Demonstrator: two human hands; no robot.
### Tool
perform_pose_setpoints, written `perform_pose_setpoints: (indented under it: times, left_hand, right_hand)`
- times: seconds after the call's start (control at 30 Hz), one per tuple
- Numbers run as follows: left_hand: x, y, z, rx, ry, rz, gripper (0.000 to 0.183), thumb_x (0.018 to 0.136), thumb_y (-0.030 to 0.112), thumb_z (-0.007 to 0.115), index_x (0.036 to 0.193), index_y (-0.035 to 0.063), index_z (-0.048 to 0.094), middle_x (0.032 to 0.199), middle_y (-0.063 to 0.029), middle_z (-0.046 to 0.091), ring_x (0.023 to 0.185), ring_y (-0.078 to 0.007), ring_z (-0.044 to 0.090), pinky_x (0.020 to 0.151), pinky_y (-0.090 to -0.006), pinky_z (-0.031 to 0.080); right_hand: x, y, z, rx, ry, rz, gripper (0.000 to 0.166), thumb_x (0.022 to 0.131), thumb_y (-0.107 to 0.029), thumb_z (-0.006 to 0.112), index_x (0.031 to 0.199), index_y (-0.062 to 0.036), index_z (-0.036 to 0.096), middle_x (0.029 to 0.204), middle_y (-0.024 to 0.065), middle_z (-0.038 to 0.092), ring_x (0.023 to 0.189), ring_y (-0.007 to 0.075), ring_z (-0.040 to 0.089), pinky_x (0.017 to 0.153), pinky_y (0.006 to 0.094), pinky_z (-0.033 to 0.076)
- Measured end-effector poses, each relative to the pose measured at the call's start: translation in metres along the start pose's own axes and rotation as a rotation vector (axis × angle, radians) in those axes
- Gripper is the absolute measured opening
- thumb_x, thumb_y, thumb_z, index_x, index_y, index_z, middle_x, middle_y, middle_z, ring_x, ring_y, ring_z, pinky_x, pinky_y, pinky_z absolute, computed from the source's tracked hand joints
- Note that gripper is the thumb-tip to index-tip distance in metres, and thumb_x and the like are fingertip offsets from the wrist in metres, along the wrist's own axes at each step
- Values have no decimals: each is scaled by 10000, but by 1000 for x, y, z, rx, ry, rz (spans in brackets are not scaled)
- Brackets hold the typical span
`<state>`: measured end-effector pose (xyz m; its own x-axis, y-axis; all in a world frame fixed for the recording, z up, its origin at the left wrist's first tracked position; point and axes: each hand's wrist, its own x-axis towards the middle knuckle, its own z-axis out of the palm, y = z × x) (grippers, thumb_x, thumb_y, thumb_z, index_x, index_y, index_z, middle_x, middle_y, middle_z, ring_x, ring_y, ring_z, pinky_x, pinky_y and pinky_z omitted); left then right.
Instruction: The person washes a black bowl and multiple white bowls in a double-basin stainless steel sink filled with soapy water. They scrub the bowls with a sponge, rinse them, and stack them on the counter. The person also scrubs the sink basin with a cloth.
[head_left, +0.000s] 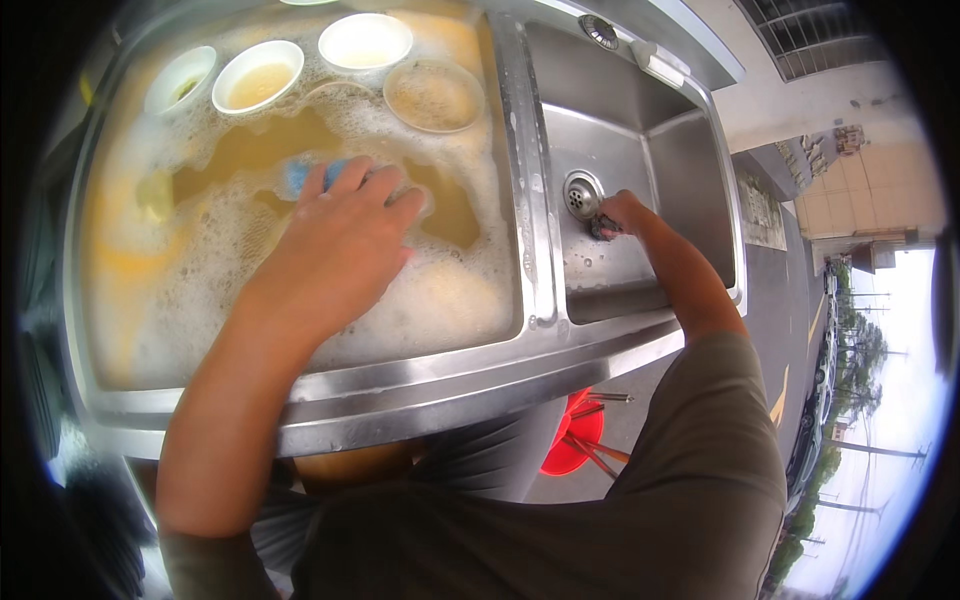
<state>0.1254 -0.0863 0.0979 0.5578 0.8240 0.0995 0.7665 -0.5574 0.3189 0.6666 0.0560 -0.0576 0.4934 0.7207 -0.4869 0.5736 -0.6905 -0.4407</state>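
My left hand (341, 240) is over the left basin (499, 180), its fingers curled on a blue sponge (300, 177) at the surface of the cloudy, foamy water. Part of the sponge is hidden under the fingers. Down in the right basin (686, 165), my right hand (624, 212) grips a dark scrubber, perhaps steel wool (602, 227). It touches the basin floor beside the metal drain strainer (577, 196). White bowls (259, 79) float at the far side of the water, one with yellowish liquid inside. A bowl (433, 97) near them lies mostly filled with murky water.
A steel rim (532, 225) divides the two basins. At the right basin's back wall are a round overflow grille (599, 32) and a white fitting (660, 64). Below the sink's front edge stands a red stool (574, 442). A paved road (799, 300) runs off to the right.
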Motion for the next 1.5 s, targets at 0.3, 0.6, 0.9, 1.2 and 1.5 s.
perform_pose_setpoints:
  times: [0.3,0.6,0.9,1.2,1.5]
  left_hand:
    - [-1,3,0,6,7,-5,484,905,157,772,1365,89,638,1443,-123,575,1418,-324,469,1221,-512,344]
    - [1,3,1,-9,-11,3,505,922,162,761,1399,93,614,1474,-125,561,1440,-329,452,1239,-549,323]
    - [1,5,0,13,-17,-7,501,928,170,758,1401,99,610,1476,-126,559,1445,-334,446,1249,-558,308]
    - [3,7,-4,-1,-60,-45,513,915,171,766,1397,105,606,1474,-133,554,1448,-341,441,1236,-566,309]
    - [6,10,-5,7,-89,-26,520,940,183,736,1436,116,596,1505,-144,541,1473,-355,419,1252,-576,277]
  right_hand:
    - [-3,15,-5,-318,-334,-346,86,803,-39,786,792,38,748,694,139,681,599,227,685,536,367,577]
    - [15,33,-9,-698,141,-334,111,862,-101,732,805,-6,732,776,135,744,722,265,738,669,412,586]
    - [-89,-58,109,-312,-139,-1113,411,1028,-259,602,1374,-38,577,1376,248,549,1305,390,534,1151,446,423]
    - [4,5,71,-788,191,-720,929,1086,-635,332,1646,91,188,1745,292,96,1636,420,8,1329,485,24]
    - [-57,-36,90,-635,28,-1438,594,999,-122,571,1550,48,431,1643,252,383,1532,426,355,1289,476,291]
